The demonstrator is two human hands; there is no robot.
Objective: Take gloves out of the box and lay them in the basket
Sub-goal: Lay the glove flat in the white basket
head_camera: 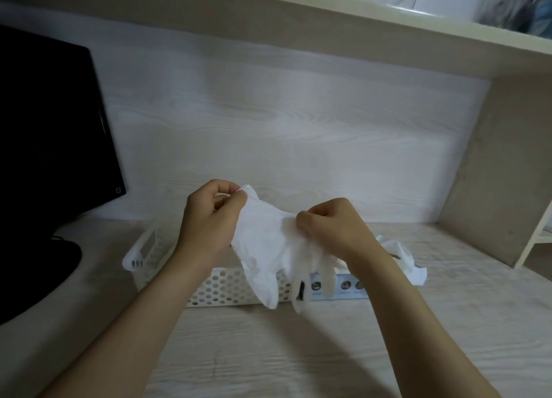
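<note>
A white glove (pixel 264 248) hangs in the air between both hands, its fingers pointing down. My left hand (pixel 209 221) pinches its cuff at the upper left. My right hand (pixel 331 227) pinches the glove's middle on the right. Below and behind them stands a white perforated basket (pixel 227 287) on the desk. The glove box (pixel 340 287) lies to the basket's right, mostly hidden by my right forearm, with more white gloves (pixel 400 254) bulging out of its top.
A black monitor (pixel 50 123) on its stand (pixel 35 266) fills the left side. A shelf board (pixel 388 18) runs overhead and a side panel (pixel 501 170) closes the desk on the right. Bare wood desk (pixel 268 353) lies in front of the basket.
</note>
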